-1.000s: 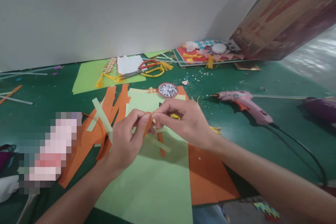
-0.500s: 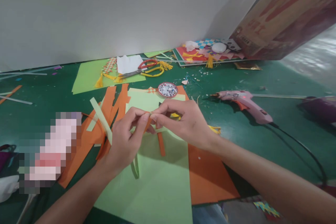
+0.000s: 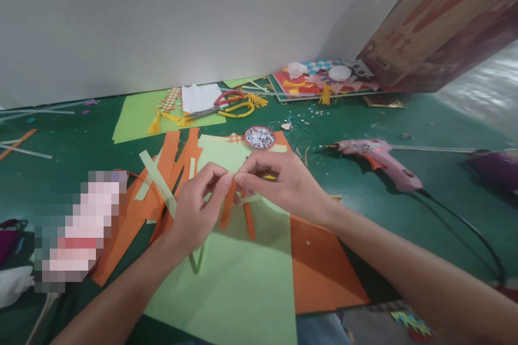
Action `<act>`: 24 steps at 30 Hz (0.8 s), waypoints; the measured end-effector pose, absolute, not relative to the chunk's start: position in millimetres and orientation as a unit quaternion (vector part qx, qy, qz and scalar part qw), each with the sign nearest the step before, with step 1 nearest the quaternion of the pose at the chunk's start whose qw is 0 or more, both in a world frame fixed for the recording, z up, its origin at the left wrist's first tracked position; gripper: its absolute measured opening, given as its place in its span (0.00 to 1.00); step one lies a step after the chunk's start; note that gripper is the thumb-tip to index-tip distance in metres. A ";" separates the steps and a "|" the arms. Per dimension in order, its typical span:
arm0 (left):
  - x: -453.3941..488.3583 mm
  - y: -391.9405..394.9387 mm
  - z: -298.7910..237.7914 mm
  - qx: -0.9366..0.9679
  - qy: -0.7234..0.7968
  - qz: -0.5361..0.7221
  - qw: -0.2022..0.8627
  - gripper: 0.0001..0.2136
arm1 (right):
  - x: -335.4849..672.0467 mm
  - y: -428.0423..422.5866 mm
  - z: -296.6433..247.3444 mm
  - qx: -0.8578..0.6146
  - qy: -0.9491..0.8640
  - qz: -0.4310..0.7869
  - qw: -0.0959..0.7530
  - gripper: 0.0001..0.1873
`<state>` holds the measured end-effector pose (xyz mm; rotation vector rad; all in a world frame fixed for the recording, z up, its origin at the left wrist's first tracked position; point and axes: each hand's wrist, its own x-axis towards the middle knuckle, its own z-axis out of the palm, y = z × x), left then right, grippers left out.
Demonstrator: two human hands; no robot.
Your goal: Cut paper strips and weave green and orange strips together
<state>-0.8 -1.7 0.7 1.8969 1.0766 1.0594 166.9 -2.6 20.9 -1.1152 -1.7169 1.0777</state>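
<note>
My left hand (image 3: 204, 197) and my right hand (image 3: 279, 178) meet over a light green sheet (image 3: 238, 291), thumbs and forefingers pinched together. Between the fingertips they hold paper strips; the pinched part is mostly hidden. One orange paper strip (image 3: 229, 210) hangs down from the pinch, and a second orange strip (image 3: 249, 220) hangs beside it under my right fingers. A folded pale green strip (image 3: 197, 259) dangles below my left hand. An orange sheet (image 3: 324, 275) lies partly beneath the green one.
Orange strips (image 3: 125, 237) lie left of my hands. A pink glue gun (image 3: 380, 156) with a cable rests at the right. A round dish (image 3: 260, 137) of small bits stands behind my hands. Farther back are scissors (image 3: 218, 110) and a tray (image 3: 279, 98); a cardboard box (image 3: 441, 32) stands far right.
My fingertips stay pinched together in nearly the same place. An orange strip now hangs more visibly below the pinch, and the folded green strip has swung left.
</note>
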 end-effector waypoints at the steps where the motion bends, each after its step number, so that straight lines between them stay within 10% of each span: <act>1: -0.7 -1.5 1.1 0.725 0.421 0.412 0.358 0.12 | 167.5 -1.9 21.4 -0.443 -0.684 0.419 0.400 0.10; 17: -1.8 8.9 -0.3 0.507 0.385 0.517 0.572 0.12 | 166.8 3.6 11.5 -0.407 -0.701 0.506 0.294 0.12; 24: -2.6 8.2 -0.9 0.577 0.411 0.487 0.511 0.13 | 160.5 0.4 14.7 -0.455 -0.646 0.467 0.396 0.14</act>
